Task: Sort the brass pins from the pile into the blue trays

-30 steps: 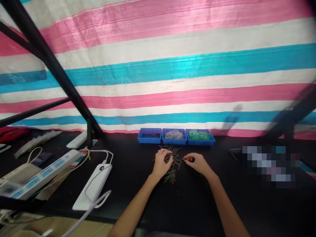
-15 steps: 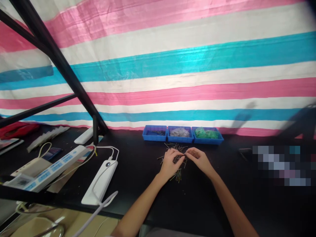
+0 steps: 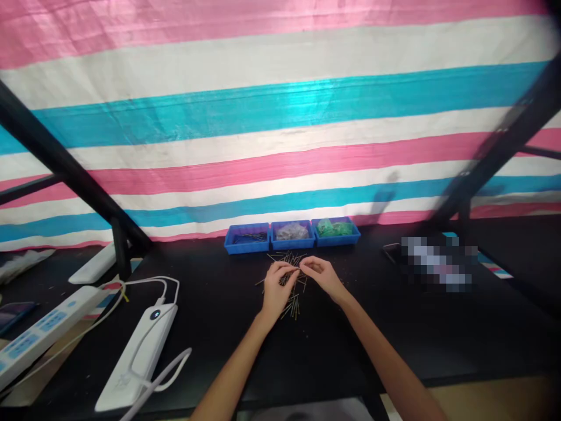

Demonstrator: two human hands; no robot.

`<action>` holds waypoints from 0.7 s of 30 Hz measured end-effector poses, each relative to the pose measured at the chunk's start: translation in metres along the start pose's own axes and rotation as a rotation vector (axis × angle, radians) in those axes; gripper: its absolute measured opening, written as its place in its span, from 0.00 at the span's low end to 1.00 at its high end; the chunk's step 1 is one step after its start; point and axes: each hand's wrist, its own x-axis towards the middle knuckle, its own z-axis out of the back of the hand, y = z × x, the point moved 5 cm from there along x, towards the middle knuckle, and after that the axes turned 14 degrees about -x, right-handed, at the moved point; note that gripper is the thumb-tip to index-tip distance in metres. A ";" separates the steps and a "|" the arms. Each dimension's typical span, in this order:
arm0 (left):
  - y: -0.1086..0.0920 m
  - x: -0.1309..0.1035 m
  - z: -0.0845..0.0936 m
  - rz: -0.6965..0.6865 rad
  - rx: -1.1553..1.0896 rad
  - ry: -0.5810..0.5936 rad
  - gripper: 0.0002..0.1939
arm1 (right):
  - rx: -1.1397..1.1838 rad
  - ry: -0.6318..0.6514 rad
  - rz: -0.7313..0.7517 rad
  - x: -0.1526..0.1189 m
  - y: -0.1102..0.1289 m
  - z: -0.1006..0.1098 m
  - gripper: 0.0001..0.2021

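Note:
My left hand is closed in a pinch, fingertips pressed together above a loose pile of thin metal pieces like long screws or nails. Just to its right, my right hand pinches too, its fingertips almost meeting the left ones. Whatever lies between the fingertips is too small to make out. Below the left hand, a fan of similar thin pieces rests on the black table. Behind the hands stand three blue trays in a row: one with dark thin pieces, one with clear plastic bits, one with green ones.
On the left lie a white power bank with a cable and a white power strip. A pixelated phone-like object is at right. Black slanted frame bars rise on both sides, before a striped sheet.
The camera view has turned to the right, so the table's things appear further left. My hands remain pinched close together over the pile.

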 end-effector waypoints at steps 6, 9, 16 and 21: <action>0.005 0.004 0.004 0.022 -0.050 -0.014 0.07 | -0.029 -0.003 0.038 0.000 0.001 -0.001 0.14; 0.006 0.004 0.002 0.024 -0.061 0.002 0.07 | -0.030 0.006 0.032 0.000 0.003 -0.002 0.14; 0.007 0.003 0.000 0.042 -0.052 -0.003 0.07 | -0.109 -0.012 0.079 -0.002 0.007 -0.002 0.14; 0.004 0.005 0.003 0.046 -0.052 -0.014 0.05 | -0.186 -0.108 0.129 -0.001 0.009 0.003 0.13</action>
